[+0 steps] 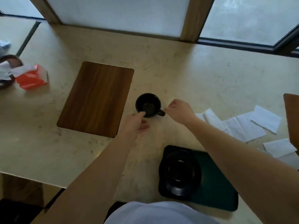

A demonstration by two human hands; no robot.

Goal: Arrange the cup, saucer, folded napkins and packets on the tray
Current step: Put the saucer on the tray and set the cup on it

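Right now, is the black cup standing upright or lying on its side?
Upright. The black cup stands on the counter with its round mouth facing up, so the inside bottom shows, apparently empty. Its handle points toward the right hand.

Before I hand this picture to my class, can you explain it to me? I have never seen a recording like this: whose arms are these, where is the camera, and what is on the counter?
There is no machine here. A person wears a camera on the head, looking down at their own bare arms. The left hand touches the rim of a black cup; the right hand reaches its handle. Whether either grip has closed is unclear. The cup stands on the pale counter, beside a wooden board. Nearer the person, a black saucer lies on a dark tray. White napkins lie scattered to the right.
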